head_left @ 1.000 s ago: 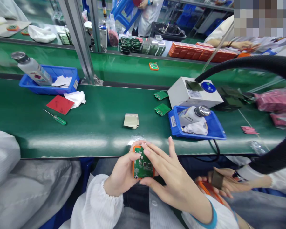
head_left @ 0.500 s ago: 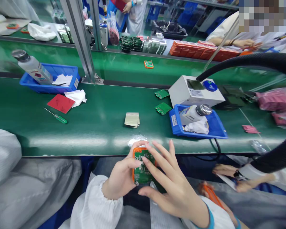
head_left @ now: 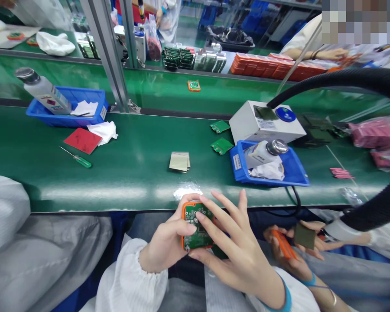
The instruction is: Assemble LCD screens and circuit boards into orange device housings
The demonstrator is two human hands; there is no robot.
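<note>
My left hand (head_left: 167, 238) grips an orange-framed circuit board (head_left: 201, 237), thumb on its face and fingers around the far edge. My right hand (head_left: 238, 249) spreads over the board's right side, index fingertip touching its face and thumb near the lower edge. A dark green piece (head_left: 220, 252) shows partly under my right palm; I cannot tell whether it is held. Just beyond my hands, clear crumpled plastic (head_left: 187, 190) lies at the bench edge. Farther back is a small stack of pale square sheets (head_left: 179, 161).
Two green boards (head_left: 221, 146) lie beside a white box (head_left: 266, 123) and a blue tray (head_left: 303, 177) with a bottle. Left are a screwdriver (head_left: 81, 161), a red sheet (head_left: 83, 141) and another blue tray (head_left: 48, 119). A black hose (head_left: 338, 80) arches at right, near a co-worker's hands (head_left: 300, 268).
My right fingers have spread slightly and the left thumb has shifted over the board. The co-worker's hands have come together, showing a dark square. The orange-framed board on the far belt has moved left.
</note>
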